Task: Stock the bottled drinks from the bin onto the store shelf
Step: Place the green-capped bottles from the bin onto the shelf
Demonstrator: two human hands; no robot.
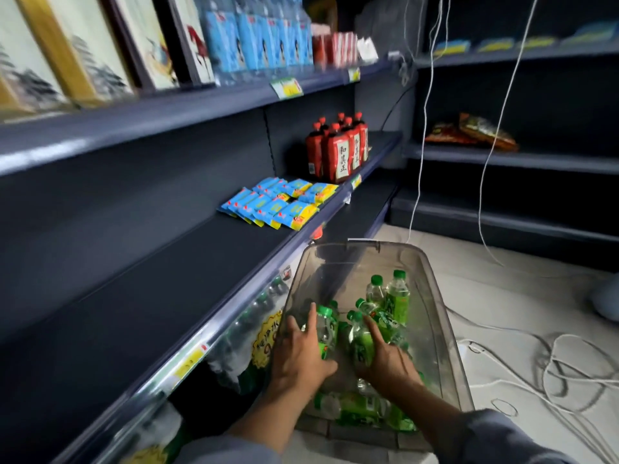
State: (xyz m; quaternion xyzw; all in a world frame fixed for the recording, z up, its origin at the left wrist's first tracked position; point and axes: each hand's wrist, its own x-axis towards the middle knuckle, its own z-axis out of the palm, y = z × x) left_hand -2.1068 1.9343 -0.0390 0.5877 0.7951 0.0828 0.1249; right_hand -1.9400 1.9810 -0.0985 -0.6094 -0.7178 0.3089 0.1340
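Your two sleeves are showing at the bottom edge, and both your hands are reaching down into the clear bin that is sitting on the floor beside the shelf. You are wrapping your left hand around a green-capped bottle standing near the bin's left wall, thumb on one side and fingers spread over the other. You are gripping a second bottle with your right hand, index finger lying along its green label. More green bottles are standing and lying around your hands: two are upright toward the far end, others are lying on the bottom near you. Blue packets are lying flat on the shelf farther along, and red bottles are standing beyond them. Packed bottles are showing on the level under that shelf. White cables are trailing across the floor on your right.
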